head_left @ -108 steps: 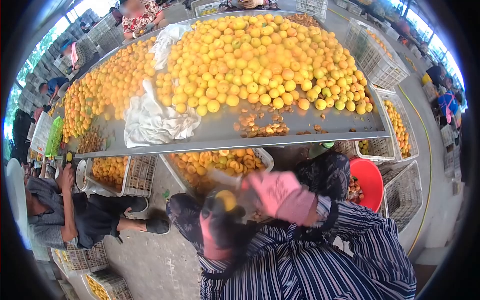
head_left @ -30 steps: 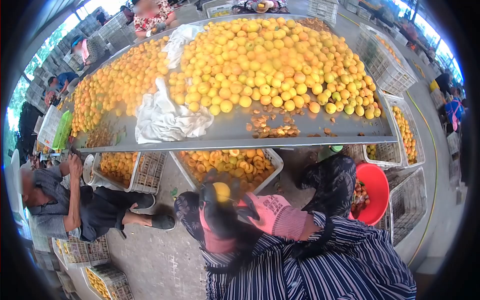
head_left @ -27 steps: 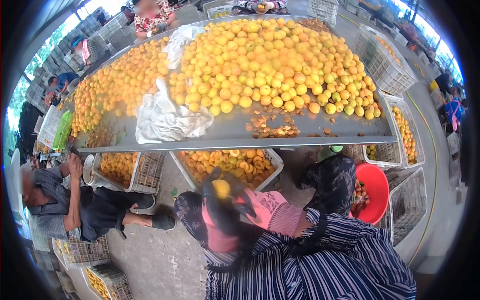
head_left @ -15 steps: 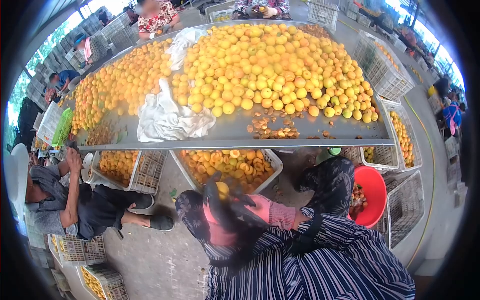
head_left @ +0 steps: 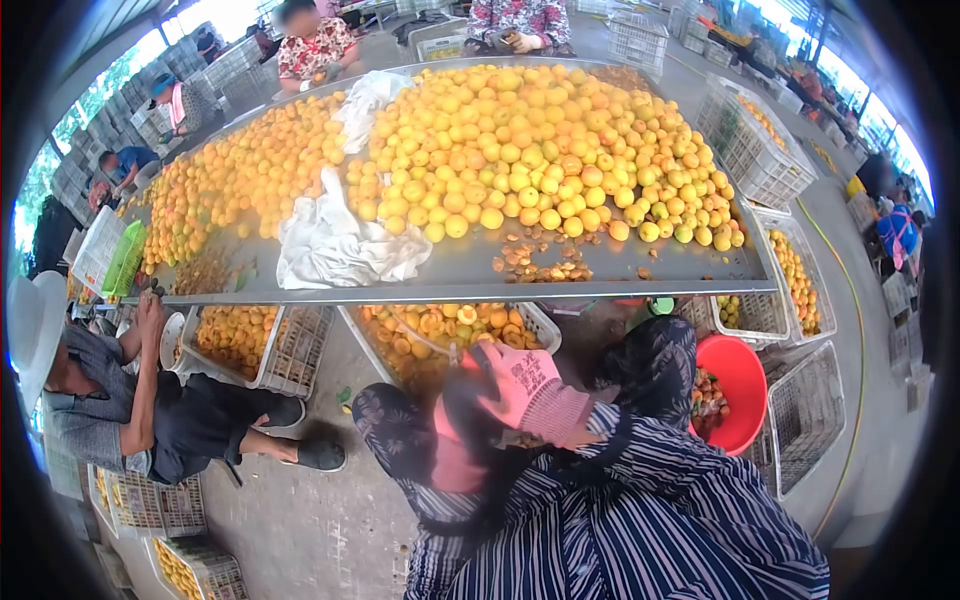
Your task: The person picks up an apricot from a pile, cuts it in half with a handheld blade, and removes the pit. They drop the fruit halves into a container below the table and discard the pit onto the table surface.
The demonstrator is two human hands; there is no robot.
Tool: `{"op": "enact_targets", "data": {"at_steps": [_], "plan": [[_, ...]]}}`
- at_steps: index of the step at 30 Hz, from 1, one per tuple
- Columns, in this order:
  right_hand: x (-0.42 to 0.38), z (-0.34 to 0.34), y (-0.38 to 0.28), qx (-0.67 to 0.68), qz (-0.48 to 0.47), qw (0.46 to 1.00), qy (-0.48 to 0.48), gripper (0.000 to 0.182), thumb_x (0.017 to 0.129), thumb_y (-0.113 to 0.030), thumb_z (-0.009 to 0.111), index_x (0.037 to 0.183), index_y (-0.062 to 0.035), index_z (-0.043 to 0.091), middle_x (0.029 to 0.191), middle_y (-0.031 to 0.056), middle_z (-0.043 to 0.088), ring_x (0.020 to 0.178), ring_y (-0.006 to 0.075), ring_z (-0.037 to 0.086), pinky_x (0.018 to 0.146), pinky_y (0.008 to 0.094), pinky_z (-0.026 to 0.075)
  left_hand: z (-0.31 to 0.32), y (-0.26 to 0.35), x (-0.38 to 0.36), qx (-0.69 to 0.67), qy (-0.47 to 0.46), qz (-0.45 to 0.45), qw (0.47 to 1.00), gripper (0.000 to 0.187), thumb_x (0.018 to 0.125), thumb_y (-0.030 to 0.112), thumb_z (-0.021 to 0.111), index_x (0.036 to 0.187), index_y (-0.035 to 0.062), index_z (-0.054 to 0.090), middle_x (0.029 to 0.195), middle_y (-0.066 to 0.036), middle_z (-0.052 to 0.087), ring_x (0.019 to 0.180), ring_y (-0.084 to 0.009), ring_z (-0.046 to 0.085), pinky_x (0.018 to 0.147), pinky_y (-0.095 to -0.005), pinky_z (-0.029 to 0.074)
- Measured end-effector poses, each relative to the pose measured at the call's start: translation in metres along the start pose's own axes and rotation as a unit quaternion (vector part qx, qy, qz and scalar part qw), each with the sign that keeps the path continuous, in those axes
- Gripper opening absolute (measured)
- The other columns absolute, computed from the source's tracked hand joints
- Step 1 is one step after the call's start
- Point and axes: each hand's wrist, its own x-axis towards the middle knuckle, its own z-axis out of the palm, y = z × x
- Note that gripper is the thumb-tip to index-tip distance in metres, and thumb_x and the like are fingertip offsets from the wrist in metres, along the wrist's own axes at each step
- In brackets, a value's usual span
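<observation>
My right hand (head_left: pixel 520 383), in a pink glove, is raised over my lap with its fingers curled; a thin pale blade-like streak (head_left: pixel 425 338) runs out from it to the left, blurred. My left hand (head_left: pixel 462 415), in a dark glove with a pink cuff, sits just below and left of it, partly hidden. No fruit shows in it. Both hands hover in front of a white crate (head_left: pixel 535 318) of halved apricots that stands under the metal table (head_left: pixel 450 275). A big heap of whole yellow apricots (head_left: pixel 520 150) covers the table.
Loose pits (head_left: pixel 535 262) and a white cloth (head_left: pixel 335 245) lie near the table's front edge. A red bucket (head_left: pixel 748 372) stands by my right knee, wire crates (head_left: pixel 815 410) beyond it. A person in a hat (head_left: pixel 110 410) sits at left; others sit at the far side.
The yellow apricot seen in my left hand is no longer visible. My right hand has risen up and over the left. The view has tilted slightly.
</observation>
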Motion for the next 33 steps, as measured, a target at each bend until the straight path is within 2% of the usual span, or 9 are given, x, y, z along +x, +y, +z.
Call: {"op": "enact_targets", "data": {"at_steps": [7,8,15,19,25,27,28,31,33], "plan": [[0.009,0.044,0.032,0.265,0.066,0.948,0.163,0.038,0.086,-0.024,0.051,0.117,-0.0011,0.050,0.092,0.0202,0.063,0.093,0.0344,0.059,0.077,0.0406,0.048,0.011,0.018,0.002,0.373,-0.023,0.156,0.914,0.020,0.092,0.017,0.047,0.100,-0.0001,0.053,0.084,-0.011,0.060,0.072,-0.0186,0.060,0.064,-0.0272,0.049],[0.012,0.048,0.041,0.385,0.111,0.908,0.122,0.031,0.088,-0.023,0.051,0.107,0.0017,0.056,0.096,0.0190,0.064,0.093,0.0339,0.060,0.080,0.0384,0.047,0.017,0.005,-0.003,-0.013,0.014,-0.097,0.995,0.033,0.095,0.029,0.039,0.096,-0.0011,0.054,0.069,-0.011,0.059,0.057,-0.0198,0.058,0.050,-0.0260,0.046],[0.030,0.107,0.097,0.638,0.157,0.749,0.082,0.031,0.092,-0.026,0.049,0.104,0.0007,0.059,0.095,0.0144,0.065,0.090,0.0250,0.062,0.079,0.0333,0.047,0.023,0.024,-0.001,-0.096,-0.013,-0.130,0.987,0.053,0.092,0.049,0.035,0.096,-0.0004,0.054,0.061,-0.010,0.055,0.047,-0.0178,0.051,0.044,-0.0250,0.040],[0.032,0.055,0.075,0.085,0.106,0.984,0.119,0.038,0.087,-0.025,0.055,0.118,-0.0027,0.050,0.104,0.0154,0.062,0.096,0.0319,0.059,0.083,0.0403,0.047,0.012,0.030,0.007,-0.223,0.102,-0.317,0.916,0.054,0.090,0.050,0.043,0.105,-0.0005,0.052,0.068,-0.010,0.057,0.053,-0.0187,0.053,0.051,-0.0277,0.044],[0.031,0.027,0.068,0.225,0.018,0.956,0.186,0.040,0.081,-0.005,0.059,0.119,-0.0001,0.048,0.105,0.0176,0.061,0.099,0.0285,0.060,0.081,0.0352,0.049,0.008,0.019,0.004,-0.301,0.130,-0.285,0.901,0.047,0.089,0.045,0.049,0.116,0.0064,0.050,0.088,-0.008,0.062,0.067,-0.0201,0.058,0.065,-0.0350,0.050],[0.031,0.023,0.060,0.857,0.049,0.505,0.086,0.029,0.084,-0.004,0.057,0.112,-0.0011,0.052,0.097,0.0145,0.062,0.092,0.0230,0.061,0.076,0.0322,0.050,0.011,0.029,0.005,-0.368,0.106,-0.280,0.880,0.040,0.081,0.022,0.057,0.115,0.0024,0.049,0.089,-0.009,0.061,0.074,-0.0210,0.060,0.066,-0.0323,0.050],[0.022,0.006,0.044,0.745,0.011,0.660,0.096,0.034,0.086,-0.017,0.062,0.114,-0.0005,0.050,0.095,0.0111,0.061,0.079,0.0177,0.061,0.065,0.0272,0.050,0.012,0.032,0.007,-0.435,0.083,-0.267,0.856,0.044,0.073,-0.001,0.066,0.114,-0.0015,0.049,0.090,-0.011,0.060,0.081,-0.0219,0.061,0.066,-0.0296,0.051],[0.007,-0.007,0.033,0.773,0.012,0.631,0.058,0.030,0.086,-0.017,0.061,0.110,-0.0011,0.051,0.093,0.0101,0.061,0.074,0.0139,0.060,0.061,0.0237,0.048,0.017,0.026,0.007,-0.089,0.036,-0.152,0.984,0.044,0.092,0.046,0.041,0.115,0.0111,0.053,0.093,-0.006,0.062,0.064,-0.0153,0.057,0.060,-0.0327,0.047],[-0.003,0.009,0.039,0.775,0.002,0.631,0.036,0.032,0.086,-0.019,0.061,0.112,-0.0020,0.052,0.100,0.0112,0.060,0.080,0.0171,0.059,0.071,0.0268,0.050,0.020,0.040,0.011,-0.296,0.080,-0.225,0.925,0.037,0.079,0.024,0.056,0.110,0.0051,0.052,0.088,-0.009,0.061,0.069,-0.0184,0.059,0.062,-0.0310,0.048]]}}
